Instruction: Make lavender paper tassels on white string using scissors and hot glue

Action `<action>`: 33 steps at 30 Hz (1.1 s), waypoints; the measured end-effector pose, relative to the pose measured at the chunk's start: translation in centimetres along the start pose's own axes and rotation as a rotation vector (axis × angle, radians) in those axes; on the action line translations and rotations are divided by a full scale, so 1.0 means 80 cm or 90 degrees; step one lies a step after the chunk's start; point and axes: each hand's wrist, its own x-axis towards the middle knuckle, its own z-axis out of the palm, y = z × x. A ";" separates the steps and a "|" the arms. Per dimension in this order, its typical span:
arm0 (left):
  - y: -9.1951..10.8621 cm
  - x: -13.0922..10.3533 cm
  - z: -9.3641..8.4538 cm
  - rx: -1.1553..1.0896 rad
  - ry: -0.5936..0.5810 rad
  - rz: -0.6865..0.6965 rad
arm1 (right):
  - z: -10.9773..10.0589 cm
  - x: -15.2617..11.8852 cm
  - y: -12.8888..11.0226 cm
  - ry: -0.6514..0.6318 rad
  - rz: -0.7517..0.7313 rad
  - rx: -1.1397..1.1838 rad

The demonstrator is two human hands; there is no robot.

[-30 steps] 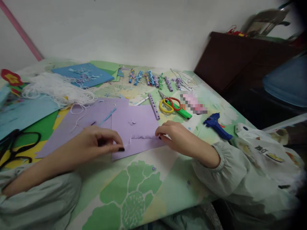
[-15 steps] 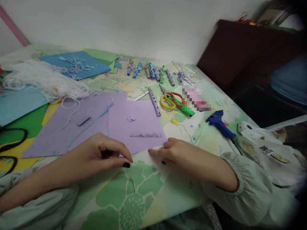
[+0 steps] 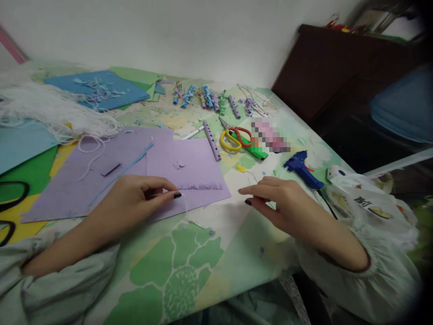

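My left hand (image 3: 142, 198) pinches a thin white string (image 3: 186, 206), whose loose end hangs over the table's front. It hovers above the left part of a purple sheet (image 3: 209, 167). A fringed purple strip (image 3: 201, 186) lies on that sheet, just right of my left fingertips. My right hand (image 3: 275, 198) is to the right of the sheet, over the tablecloth, with its fingers apart and nothing visible in them. Small purple scraps (image 3: 178, 165) and a blue strip (image 3: 122, 174) lie on the purple paper.
Scissors (image 3: 231, 141), a green cutter (image 3: 252, 149) and a dotted purple tube (image 3: 211, 141) lie beyond the sheet. A blue glue gun (image 3: 303, 169) is at the right, white cord (image 3: 57, 113) at the left, several decorated tubes (image 3: 208, 97) at the back.
My left hand has lifted slightly up and left with the string. My right hand has moved right, away from the sheet's corner, and its fingers have spread. The view has shifted a little.
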 end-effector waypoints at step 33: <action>-0.018 0.006 0.051 0.214 -0.034 0.493 | 0.082 0.060 -0.030 -0.058 -0.067 0.028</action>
